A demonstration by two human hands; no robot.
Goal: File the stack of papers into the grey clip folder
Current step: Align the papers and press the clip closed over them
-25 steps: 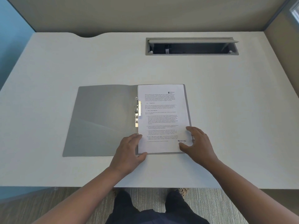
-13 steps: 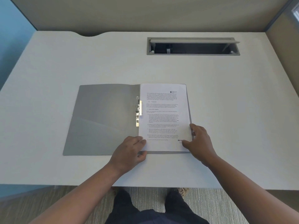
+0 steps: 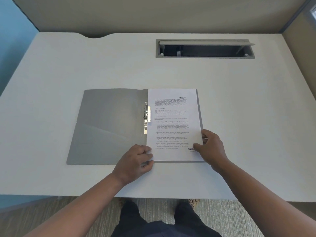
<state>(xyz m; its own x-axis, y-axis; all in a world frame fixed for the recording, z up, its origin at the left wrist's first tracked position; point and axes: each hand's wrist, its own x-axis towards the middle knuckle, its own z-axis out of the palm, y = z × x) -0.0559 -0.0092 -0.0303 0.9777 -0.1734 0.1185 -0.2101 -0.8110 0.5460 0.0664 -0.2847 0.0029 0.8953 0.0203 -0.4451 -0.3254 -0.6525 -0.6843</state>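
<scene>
The grey clip folder (image 3: 109, 127) lies open and flat on the white desk. A stack of printed papers (image 3: 172, 124) rests on its right half, left edge beside the metal clip (image 3: 146, 117) at the spine. My left hand (image 3: 135, 161) grips the stack's lower left corner, thumb under the edge. My right hand (image 3: 210, 146) holds the lower right corner, thumb on top of the page and fingers along the right edge.
A grey cable-tray opening (image 3: 205, 48) with a raised lid sits in the desk at the back right. The desk's front edge (image 3: 68, 195) is near my legs. Partition walls enclose the back and right sides.
The papers have slid slightly right and up on the folder's right half. My right hand moved up along the right edge; my left hand followed to the lower left corner.
</scene>
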